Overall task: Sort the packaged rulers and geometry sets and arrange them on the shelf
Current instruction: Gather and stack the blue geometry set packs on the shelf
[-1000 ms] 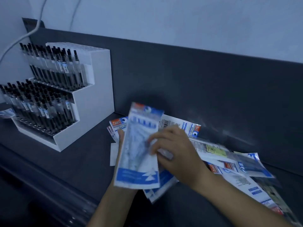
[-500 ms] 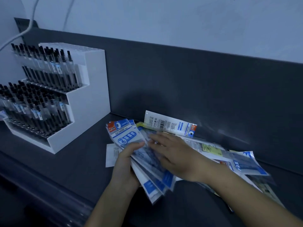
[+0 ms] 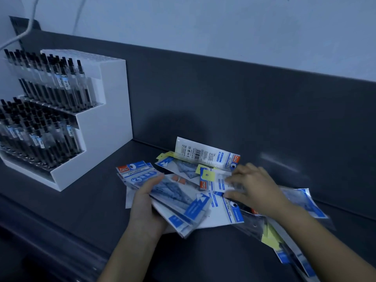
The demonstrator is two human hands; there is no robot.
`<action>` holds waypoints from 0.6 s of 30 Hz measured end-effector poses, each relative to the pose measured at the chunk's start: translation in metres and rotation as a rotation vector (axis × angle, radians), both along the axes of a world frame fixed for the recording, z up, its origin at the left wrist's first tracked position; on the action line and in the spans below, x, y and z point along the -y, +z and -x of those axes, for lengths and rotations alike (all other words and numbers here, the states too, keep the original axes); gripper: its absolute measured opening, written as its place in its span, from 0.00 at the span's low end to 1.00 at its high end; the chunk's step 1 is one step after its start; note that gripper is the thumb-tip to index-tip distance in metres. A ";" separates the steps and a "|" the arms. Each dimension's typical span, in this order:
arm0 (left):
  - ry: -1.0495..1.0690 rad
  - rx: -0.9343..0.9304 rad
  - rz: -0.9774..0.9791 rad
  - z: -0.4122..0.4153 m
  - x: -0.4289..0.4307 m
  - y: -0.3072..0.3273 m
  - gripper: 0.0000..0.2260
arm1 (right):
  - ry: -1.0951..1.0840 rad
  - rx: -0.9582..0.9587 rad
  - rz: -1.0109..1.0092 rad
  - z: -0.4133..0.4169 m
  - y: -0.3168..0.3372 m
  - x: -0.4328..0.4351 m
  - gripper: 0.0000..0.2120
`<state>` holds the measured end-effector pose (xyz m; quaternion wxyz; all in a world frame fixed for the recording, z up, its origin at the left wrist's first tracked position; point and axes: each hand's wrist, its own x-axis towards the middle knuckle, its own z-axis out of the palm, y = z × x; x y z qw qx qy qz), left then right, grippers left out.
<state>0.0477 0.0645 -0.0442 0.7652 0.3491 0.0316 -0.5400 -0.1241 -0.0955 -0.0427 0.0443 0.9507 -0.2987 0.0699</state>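
Note:
My left hand (image 3: 147, 206) grips a stack of blue-and-white geometry set packets (image 3: 173, 194), thumb on top, held low over the dark shelf (image 3: 81, 204). To its right, my right hand (image 3: 255, 190) lies on a loose heap of packets (image 3: 219, 180), its fingers spread over a white packet with a yellow tab (image 3: 213, 181). One long white ruler packet (image 3: 205, 154) leans against the shelf's back panel behind the heap. More packets (image 3: 301, 200) trail off to the right under my right forearm.
A white tiered display stand (image 3: 97, 127) full of black pens (image 3: 42, 110) occupies the shelf's left side. The dark back panel (image 3: 244, 102) rises behind the heap. The shelf's front edge (image 3: 50, 247) runs below my arms.
My left hand has lowered the stack from upright to nearly flat. My right hand left the stack and moved right onto the loose heap. The camera has shifted slightly.

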 end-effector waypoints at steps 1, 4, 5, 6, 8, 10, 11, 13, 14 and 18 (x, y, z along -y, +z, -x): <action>0.000 0.016 -0.023 0.002 -0.001 0.002 0.05 | 0.041 0.059 0.085 -0.002 -0.003 -0.001 0.15; 0.004 0.048 0.027 0.002 0.001 -0.005 0.19 | 0.100 0.193 0.251 -0.005 -0.008 -0.004 0.14; 0.004 0.057 0.028 0.003 0.000 -0.004 0.21 | 0.094 0.236 0.273 -0.006 -0.007 -0.005 0.14; 0.000 0.060 0.036 0.002 0.000 -0.006 0.22 | 0.070 0.289 0.274 -0.006 -0.004 -0.006 0.13; 0.016 0.049 0.046 0.002 0.000 -0.007 0.22 | -0.020 0.419 0.278 -0.006 0.006 -0.004 0.10; 0.020 0.042 0.046 0.002 0.000 -0.007 0.21 | -0.073 0.533 0.318 -0.008 0.018 -0.003 0.06; 0.013 0.037 0.050 0.002 -0.001 -0.005 0.19 | -0.084 0.588 0.313 -0.009 0.025 -0.003 0.04; -0.010 0.062 0.046 0.003 -0.002 -0.004 0.12 | -0.096 0.741 0.159 -0.012 0.044 -0.010 0.03; -0.024 0.061 0.046 0.004 -0.002 -0.003 0.10 | -0.095 0.859 0.022 -0.014 0.051 -0.014 0.04; -0.082 0.080 0.122 0.003 -0.002 -0.005 0.17 | -0.065 1.303 -0.730 -0.036 0.073 -0.035 0.08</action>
